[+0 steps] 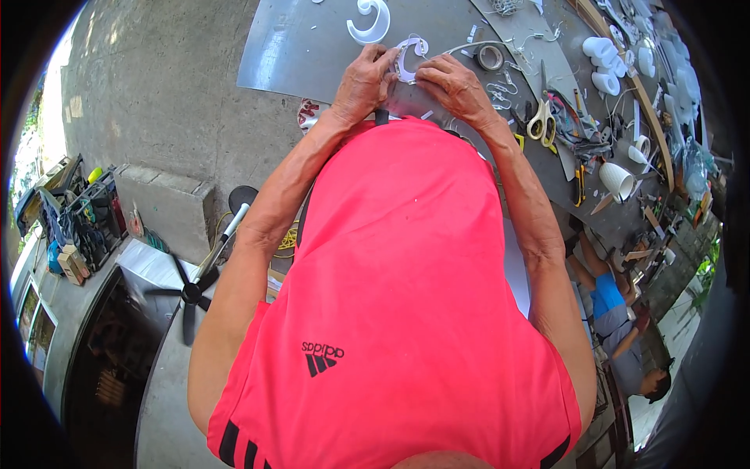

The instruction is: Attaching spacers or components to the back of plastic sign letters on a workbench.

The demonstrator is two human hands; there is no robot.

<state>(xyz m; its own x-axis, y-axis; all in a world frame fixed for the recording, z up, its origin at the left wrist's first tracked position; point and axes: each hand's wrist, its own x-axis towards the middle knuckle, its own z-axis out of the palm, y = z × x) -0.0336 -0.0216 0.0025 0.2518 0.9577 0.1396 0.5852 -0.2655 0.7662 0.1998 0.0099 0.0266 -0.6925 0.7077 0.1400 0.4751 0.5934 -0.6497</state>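
A small white curved piece, shaped like a letter C (404, 64), is held between my two hands at the table's near edge. Small clear and whitish bits and a thin wire run along it. My left hand (364, 81) pinches its left side with thumb and fingers. On its right side, the fingers of my right hand (456, 87) are closed, touching the rim. A pale wire leads off to the right from above my right hand. Just beyond lies a larger white curved shell (370, 23) with raised walls.
To the right on the grey metal sheet (289, 48) are a tape roll (490, 57), scissors (541, 123), loose wires, a yellow cutter (579, 184) and a white cone-shaped cup (616, 180). White cylinders (601, 53) stand farther right. A fan (191, 293) is at left; another person (621, 328) is at right.
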